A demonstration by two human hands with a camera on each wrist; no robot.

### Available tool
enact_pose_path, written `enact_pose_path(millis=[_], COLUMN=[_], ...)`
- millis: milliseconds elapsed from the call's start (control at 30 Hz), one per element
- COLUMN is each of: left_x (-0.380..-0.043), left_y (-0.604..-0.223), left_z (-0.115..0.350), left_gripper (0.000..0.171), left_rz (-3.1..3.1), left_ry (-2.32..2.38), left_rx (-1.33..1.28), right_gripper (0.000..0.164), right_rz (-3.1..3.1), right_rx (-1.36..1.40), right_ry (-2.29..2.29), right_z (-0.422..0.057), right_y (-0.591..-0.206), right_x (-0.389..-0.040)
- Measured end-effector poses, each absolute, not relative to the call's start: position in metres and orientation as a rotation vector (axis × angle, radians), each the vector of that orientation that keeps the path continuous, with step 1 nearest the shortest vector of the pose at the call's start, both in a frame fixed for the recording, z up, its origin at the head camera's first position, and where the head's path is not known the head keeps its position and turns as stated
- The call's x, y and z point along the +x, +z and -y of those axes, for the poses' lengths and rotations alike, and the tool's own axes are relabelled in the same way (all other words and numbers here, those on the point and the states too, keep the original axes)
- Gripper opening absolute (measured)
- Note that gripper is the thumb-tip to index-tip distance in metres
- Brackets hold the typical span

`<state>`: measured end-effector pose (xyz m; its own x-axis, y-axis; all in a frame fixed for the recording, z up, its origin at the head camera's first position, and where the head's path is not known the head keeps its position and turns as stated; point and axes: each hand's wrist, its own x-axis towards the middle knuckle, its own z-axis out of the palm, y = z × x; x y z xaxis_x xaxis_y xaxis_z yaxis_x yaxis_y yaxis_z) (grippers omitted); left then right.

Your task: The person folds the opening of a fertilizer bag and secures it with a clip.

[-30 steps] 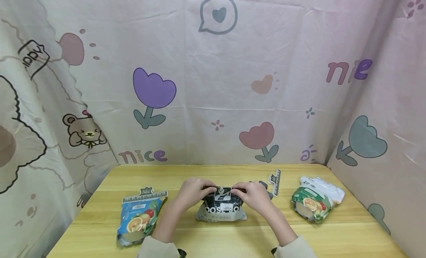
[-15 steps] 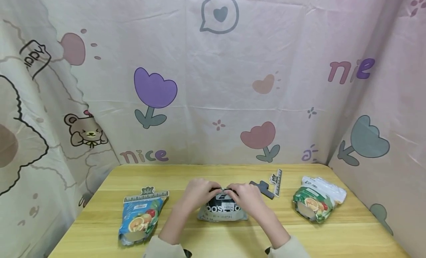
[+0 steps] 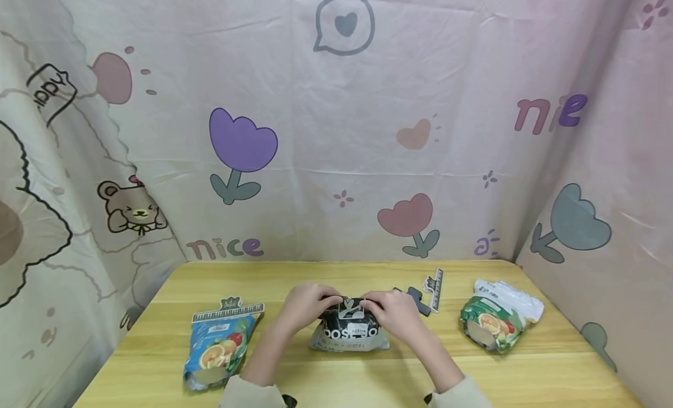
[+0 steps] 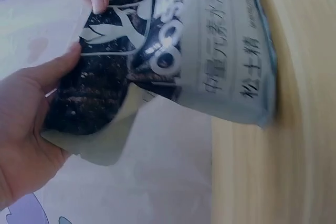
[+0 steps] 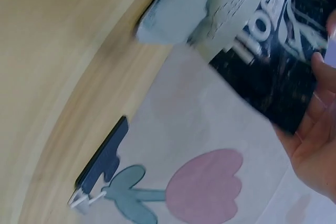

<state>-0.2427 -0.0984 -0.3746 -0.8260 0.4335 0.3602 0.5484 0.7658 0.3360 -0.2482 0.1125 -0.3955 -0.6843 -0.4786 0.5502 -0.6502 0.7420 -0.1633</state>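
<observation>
A black and pale grey fertilizer bag [image 3: 349, 332] stands at the middle of the table, its white lettering facing me. My left hand [image 3: 306, 307] pinches the top left of the bag, thumb on the front. At the top right, my right hand [image 3: 398, 313] grips it the same way. In the left wrist view, the bag's black upper part [image 4: 84, 93] stretches between the hands, and a pale flap hangs from its corner. The right wrist view has the right hand [image 5: 315, 145] holding the other black corner, fingers behind.
Behind the right hand lies a dark clip [image 3: 416, 300] with a ruler-patterned edge. At left, a blue fruit-printed bag [image 3: 218, 346] has a similar clip [image 3: 228, 310] across its top. A green and white bag [image 3: 496, 317] lies at right. Patterned curtains surround the table [image 3: 336, 384].
Half a second ago the hands were closer together, covering the bag's top edge. Now they are farther apart and more of the white leaf emblem shows. The other bags stay put.
</observation>
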Motion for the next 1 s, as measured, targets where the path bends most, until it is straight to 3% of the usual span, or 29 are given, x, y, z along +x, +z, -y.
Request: enact_pose_path(millis=[300, 433, 533, 667, 1000], left_x=[-0.242, -0.241, -0.241, -0.242, -0.241], left_y=[-0.377, -0.376, -0.376, -0.376, -0.377], left_z=[0.104, 0.105, 0.105, 0.105, 0.104], left_gripper=[0.017, 0.017, 0.019, 0.019, 0.019], left_rz=[2.673, 2.690, 2.702, 2.702, 2.710], left_ry=[-0.649, -0.666, -0.673, -0.666, -0.700], left_rx=[-0.787, -0.791, -0.789, -0.787, -0.780], right_gripper=[0.018, 0.031, 0.030, 0.025, 0.030], right_rz=[2.519, 2.622, 2.623, 2.710, 3.135], right_rx=[0.911, 0.745, 0.575, 0.413, 0.193], right_ry=[0.624, 0.956, 1.047, 0.910, 0.459], right_z=[-0.122, -0.133, -0.148, -0.167, -0.190], right_y=[-0.397, -0.393, -0.390, -0.387, -0.406], right_x=[-0.256, -0.267, -0.284, -0.305, -0.334])
